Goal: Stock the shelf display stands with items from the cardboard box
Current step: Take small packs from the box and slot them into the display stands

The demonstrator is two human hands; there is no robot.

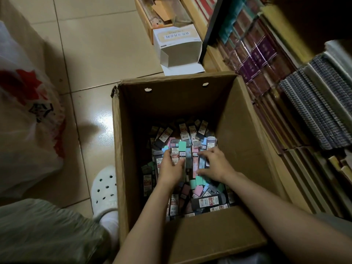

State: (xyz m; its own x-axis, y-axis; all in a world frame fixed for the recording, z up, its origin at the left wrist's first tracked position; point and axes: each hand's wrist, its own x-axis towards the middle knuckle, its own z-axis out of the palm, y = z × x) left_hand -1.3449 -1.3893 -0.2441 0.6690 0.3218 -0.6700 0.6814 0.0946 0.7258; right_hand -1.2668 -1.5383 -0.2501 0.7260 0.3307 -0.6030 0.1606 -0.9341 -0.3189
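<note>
- Both your arms reach down into the box [245, 119], which stands open on the tiled floor just beside the shelf [297, 103].
- Your left hand [170, 168] curls round a small bunch of packs [181, 154], held upright with a green cap on top.
- Your right hand [215, 163] lies over the pile with fingers spread and slightly bent, touching pink and blue packs; you cannot tell from here whether it has pinched one.
- The bottom of the box is covered with loose packs, dark, pink, green and blue, lying every way. By the look of it, most of the stock is yet to go out.
- No display stand shows here, so how much is already stocked cannot be judged; the shelf in view holds notebooks and wrapped books.
- You seem to be at the gathering step: collect a handful, then carry it to the stands.
- An opened white carton [177, 46] lies on the floor beyond the box, and a plastic bag [28, 115] to your left.
</note>
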